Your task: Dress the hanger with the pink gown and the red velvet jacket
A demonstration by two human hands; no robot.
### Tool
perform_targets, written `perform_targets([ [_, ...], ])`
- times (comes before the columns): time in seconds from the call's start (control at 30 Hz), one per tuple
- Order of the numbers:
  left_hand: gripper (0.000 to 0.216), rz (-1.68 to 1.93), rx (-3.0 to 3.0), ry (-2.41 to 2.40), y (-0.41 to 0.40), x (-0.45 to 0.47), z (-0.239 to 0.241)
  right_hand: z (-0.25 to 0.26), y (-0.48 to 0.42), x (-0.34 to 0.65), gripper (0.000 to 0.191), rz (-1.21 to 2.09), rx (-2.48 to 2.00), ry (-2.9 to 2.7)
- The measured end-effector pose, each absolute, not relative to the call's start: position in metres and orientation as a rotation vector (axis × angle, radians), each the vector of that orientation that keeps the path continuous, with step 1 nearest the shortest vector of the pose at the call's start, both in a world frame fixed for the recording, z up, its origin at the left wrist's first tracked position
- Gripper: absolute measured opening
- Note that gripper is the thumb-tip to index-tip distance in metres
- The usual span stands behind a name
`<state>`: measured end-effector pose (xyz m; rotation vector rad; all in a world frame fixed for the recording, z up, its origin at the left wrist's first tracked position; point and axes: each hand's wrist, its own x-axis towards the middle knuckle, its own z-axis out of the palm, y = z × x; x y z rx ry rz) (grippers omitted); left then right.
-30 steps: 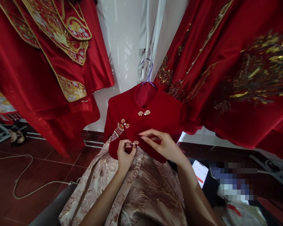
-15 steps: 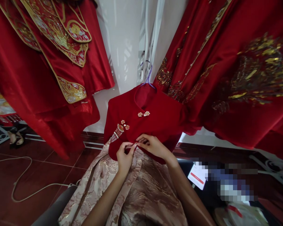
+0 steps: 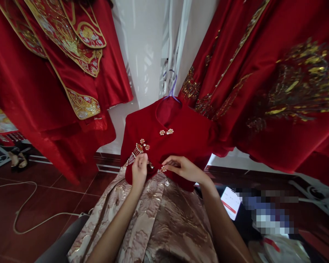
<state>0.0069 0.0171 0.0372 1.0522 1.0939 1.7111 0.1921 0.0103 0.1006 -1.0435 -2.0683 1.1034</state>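
A short red velvet jacket (image 3: 186,135) hangs on a purple hanger (image 3: 172,93), with a pearl flower clasp (image 3: 166,132) fastened below its collar. Over its lower left front my left hand (image 3: 139,170) is closed, its fingers curled on the velvet edge beside a small fastener. Thumb and fingers of my right hand (image 3: 185,168) pinch the other front edge at a flower clasp (image 3: 163,169). A gap parts the two edges there. Just above my left hand sits a tasselled brooch (image 3: 138,149). Beneath the jacket spreads a pale pink brocade skirt (image 3: 120,215).
Red embroidered gowns hang at left (image 3: 44,95) and right (image 3: 263,138). A lit phone (image 3: 230,203) lies on a dark surface at lower right. On the tiled floor are a white cable (image 3: 35,199) and dark high-heeled shoes (image 3: 18,160).
My hands, together at the lower clasp before, have moved apart. The left went left and slightly up, the right slightly right. The jacket's front edges are now separated there.
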Motion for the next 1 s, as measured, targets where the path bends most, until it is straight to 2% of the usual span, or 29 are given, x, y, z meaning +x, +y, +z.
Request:
perform_targets([
  [0.1,0.038,1.703,0.853,0.954,0.035,0.001,0.052,0.106,0.008,0.199,0.029,1.176,-1.028,-2.07],
  [0.3,0.025,1.598,0.642,0.767,0.05,-0.001,0.069,0.107,0.009,0.2,0.03,1.207,-1.018,-2.03],
  [0.47,0.019,1.523,0.634,0.783,0.053,0.0,0.07,0.105,0.01,0.199,0.032,1.199,-1.028,-2.029],
  [0.67,0.022,1.524,0.684,0.856,0.049,0.004,0.076,0.108,0.009,0.201,0.03,1.213,-1.014,-2.025],
  [0.8,0.025,1.449,1.072,0.804,0.05,0.01,0.094,0.111,0.006,0.211,0.031,1.263,-1.011,-2.05],
  [0.9,0.018,1.552,1.516,0.865,0.056,0.02,0.109,0.111,0.005,0.22,0.03,1.371,-1.03,-2.083],
  [1.0,0.022,1.588,1.888,0.96,0.063,0.029,0.121,0.112,0.003,0.226,0.031,1.431,-1.038,-2.069],
])
